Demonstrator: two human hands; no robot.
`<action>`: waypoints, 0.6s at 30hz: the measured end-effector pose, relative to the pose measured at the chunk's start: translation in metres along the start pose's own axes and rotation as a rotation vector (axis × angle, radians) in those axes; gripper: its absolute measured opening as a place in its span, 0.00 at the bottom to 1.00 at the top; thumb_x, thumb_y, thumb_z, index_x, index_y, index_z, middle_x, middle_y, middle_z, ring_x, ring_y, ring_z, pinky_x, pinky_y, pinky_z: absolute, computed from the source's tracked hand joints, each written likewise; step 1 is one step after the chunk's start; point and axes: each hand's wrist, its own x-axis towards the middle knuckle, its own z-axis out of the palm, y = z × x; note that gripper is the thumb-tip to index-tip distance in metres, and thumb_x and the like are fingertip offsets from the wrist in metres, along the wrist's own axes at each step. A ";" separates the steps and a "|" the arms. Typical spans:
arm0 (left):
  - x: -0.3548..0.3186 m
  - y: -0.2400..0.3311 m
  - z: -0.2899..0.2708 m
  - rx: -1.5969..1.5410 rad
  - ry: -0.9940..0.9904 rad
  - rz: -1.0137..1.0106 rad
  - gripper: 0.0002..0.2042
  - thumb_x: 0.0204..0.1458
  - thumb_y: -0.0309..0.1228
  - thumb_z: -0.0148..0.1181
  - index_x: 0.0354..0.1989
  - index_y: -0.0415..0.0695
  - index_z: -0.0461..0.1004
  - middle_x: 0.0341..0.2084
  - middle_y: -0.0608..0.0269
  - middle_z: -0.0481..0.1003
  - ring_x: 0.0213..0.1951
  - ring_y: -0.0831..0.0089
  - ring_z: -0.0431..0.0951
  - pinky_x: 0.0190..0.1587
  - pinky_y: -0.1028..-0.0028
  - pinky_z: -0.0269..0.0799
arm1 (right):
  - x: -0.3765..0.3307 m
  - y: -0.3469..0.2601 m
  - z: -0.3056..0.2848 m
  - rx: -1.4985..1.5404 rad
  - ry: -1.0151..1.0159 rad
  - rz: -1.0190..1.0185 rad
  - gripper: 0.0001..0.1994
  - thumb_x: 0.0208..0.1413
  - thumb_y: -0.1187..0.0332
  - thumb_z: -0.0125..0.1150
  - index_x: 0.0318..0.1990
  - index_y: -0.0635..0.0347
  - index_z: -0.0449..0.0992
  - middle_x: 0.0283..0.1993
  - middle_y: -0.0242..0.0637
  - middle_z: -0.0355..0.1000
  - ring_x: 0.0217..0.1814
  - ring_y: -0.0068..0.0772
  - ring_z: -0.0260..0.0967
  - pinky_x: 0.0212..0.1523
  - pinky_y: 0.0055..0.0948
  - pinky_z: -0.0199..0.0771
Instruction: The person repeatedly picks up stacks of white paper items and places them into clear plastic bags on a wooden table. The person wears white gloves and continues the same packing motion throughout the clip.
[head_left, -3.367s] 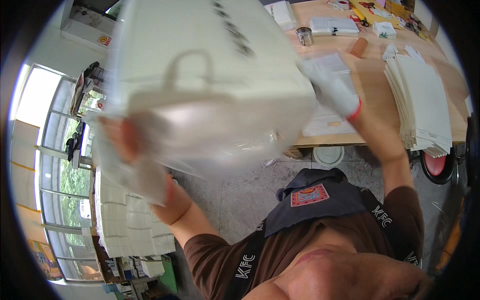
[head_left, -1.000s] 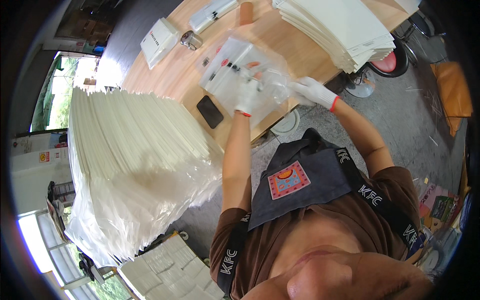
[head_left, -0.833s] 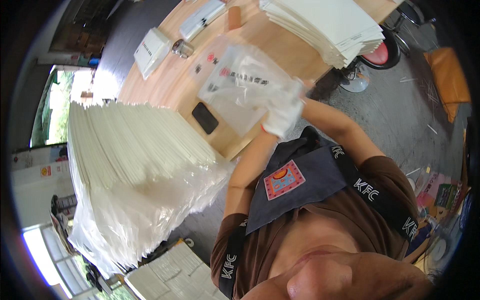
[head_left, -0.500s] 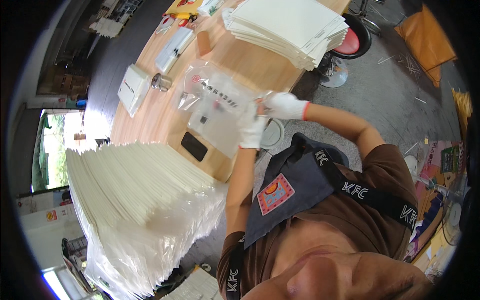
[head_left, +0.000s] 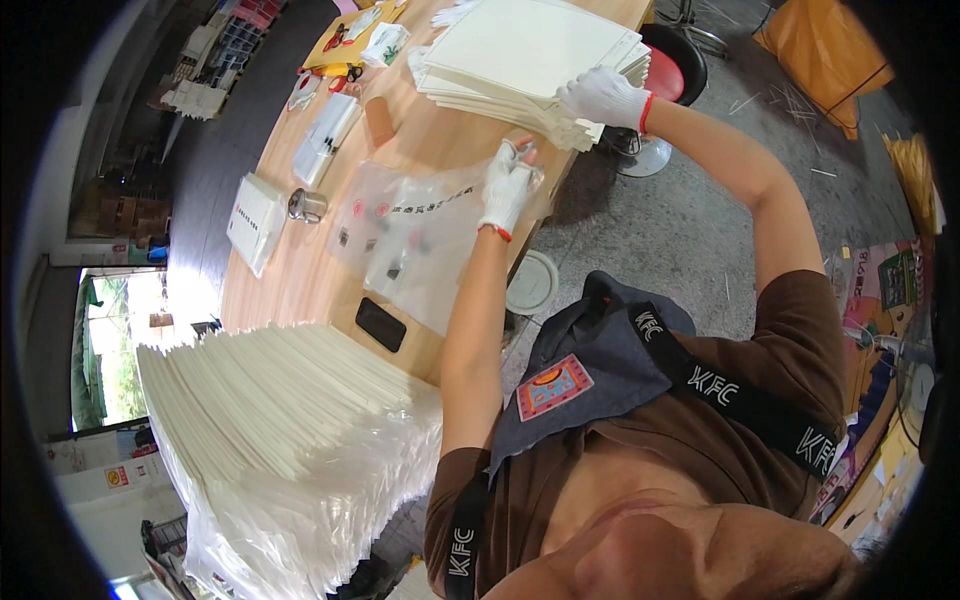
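A white glove with fingertips bare covers my left hand (head_left: pixel 508 185), which pinches the mouth edge of a clear plastic bag (head_left: pixel 425 235) with dark and red print. The bag lies flat on the table. Farther right, my gloved right hand (head_left: pixel 605 98) has its fingers closed at the near corner of a stack of large white paper sheets (head_left: pixel 525 50). How many sheets it grips is hidden. Close to the bag lies a black phone (head_left: pixel 381 324).
A tall pile of bagged white sheets (head_left: pixel 290 430) stands at the near left. On the wooden table (head_left: pixel 290 290) are a metal cup (head_left: pixel 307 205), a white packet (head_left: pixel 257 224), a brown block (head_left: pixel 379 121) and scissors (head_left: pixel 350 73). A stool (head_left: pixel 672 75) stands beyond the right edge.
My right hand has left my left hand and moved up and right to the paper stack's corner. My left hand has shifted slightly upward, still holding the bag's edge.
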 end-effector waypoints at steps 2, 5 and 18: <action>0.007 -0.002 0.006 -0.233 -0.022 -0.074 0.17 0.58 0.40 0.51 0.50 0.43 0.68 0.44 0.61 0.72 0.31 0.74 0.73 0.38 0.77 0.70 | 0.006 -0.003 -0.012 -0.056 -0.031 0.010 0.06 0.47 0.69 0.51 0.27 0.63 0.69 0.17 0.40 0.70 0.19 0.43 0.72 0.17 0.39 0.70; 0.008 0.018 0.011 -0.759 0.130 -0.327 0.24 0.56 0.53 0.47 0.46 0.43 0.70 0.41 0.55 0.73 0.35 0.64 0.75 0.41 0.68 0.73 | 0.000 -0.059 -0.066 0.048 0.036 -0.118 0.09 0.47 0.65 0.52 0.27 0.62 0.71 0.17 0.41 0.71 0.19 0.43 0.72 0.18 0.40 0.71; -0.099 0.042 -0.021 0.630 -0.053 -0.299 0.32 0.47 0.35 0.57 0.60 0.38 0.53 0.46 0.46 0.72 0.40 0.58 0.77 0.44 0.65 0.72 | -0.056 -0.135 -0.018 2.058 0.133 0.650 0.26 0.51 0.61 0.62 0.55 0.63 0.67 0.57 0.41 0.65 0.59 0.32 0.62 0.60 0.29 0.59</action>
